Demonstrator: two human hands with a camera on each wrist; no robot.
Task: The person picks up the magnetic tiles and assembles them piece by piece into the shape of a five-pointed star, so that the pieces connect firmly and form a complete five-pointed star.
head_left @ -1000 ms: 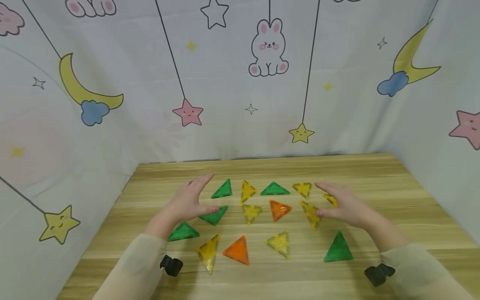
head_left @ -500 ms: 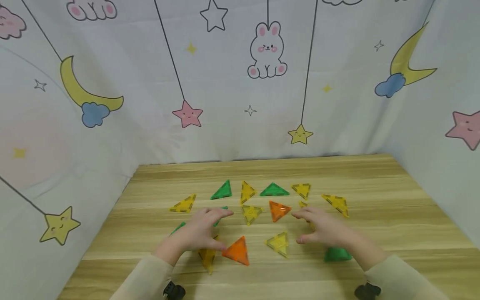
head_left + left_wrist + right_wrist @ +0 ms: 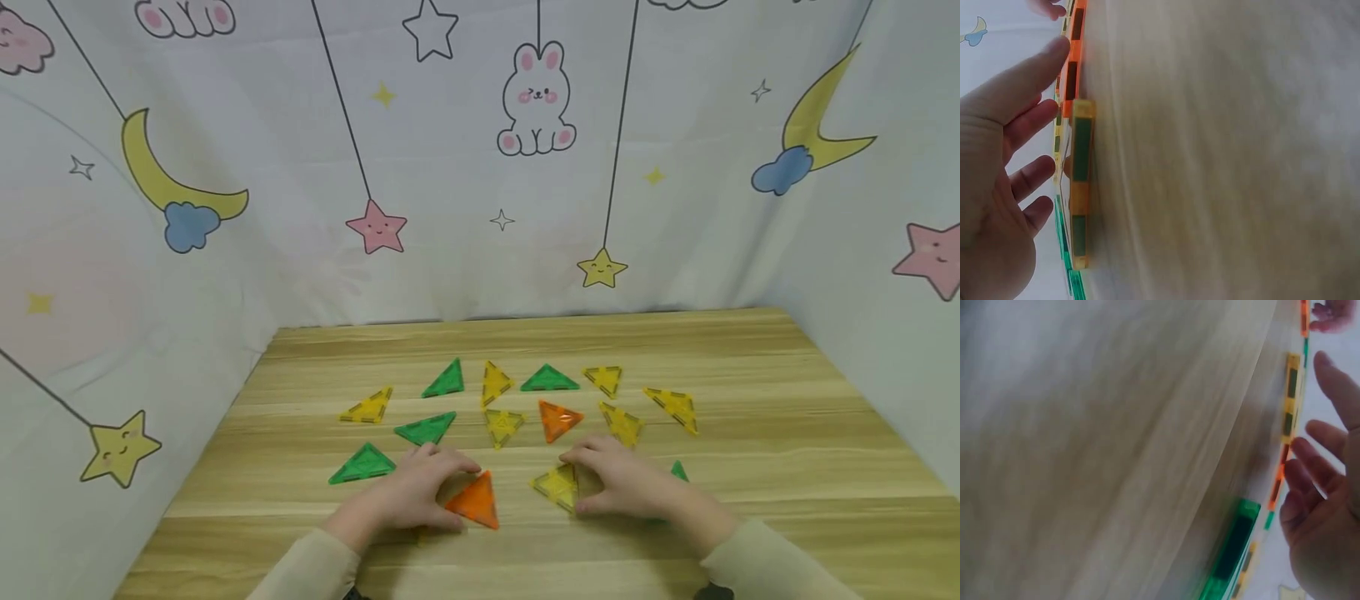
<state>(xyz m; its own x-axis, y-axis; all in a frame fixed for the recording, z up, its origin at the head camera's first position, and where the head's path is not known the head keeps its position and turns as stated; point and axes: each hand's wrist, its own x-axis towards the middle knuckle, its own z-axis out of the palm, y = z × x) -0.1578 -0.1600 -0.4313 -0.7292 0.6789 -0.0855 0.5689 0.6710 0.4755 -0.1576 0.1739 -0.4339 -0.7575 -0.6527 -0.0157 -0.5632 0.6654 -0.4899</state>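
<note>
My left hand (image 3: pixel 416 493) is at an orange triangular magnetic tile (image 3: pixel 477 502), with thumb and fingers spread at its left side. A larger yellow triangular tile (image 3: pixel 1082 181), mostly hidden under this hand in the head view, shows near the palm in the left wrist view. There, the left thumb tip overlaps the edge of the orange tile (image 3: pixel 1072 75). To the right, my right hand (image 3: pixel 633 485) has its loosely bent fingers and thumb around the right side of a small yellow triangular tile (image 3: pixel 553 486). A green triangular tile (image 3: pixel 1232 550) is partly hidden behind the right forearm.
Several more green, yellow and orange triangular tiles lie flat farther back, among them a green one (image 3: pixel 363 464), an orange one (image 3: pixel 558 421) and a yellow one (image 3: pixel 672 408). A patterned white cloth (image 3: pixel 480 275) hangs behind the wooden table (image 3: pixel 810 450).
Both hands have come from the outer tiles inward and toward the front edge, the left to the orange tile, the right to the small yellow tile. The tiles lie where they were.
</note>
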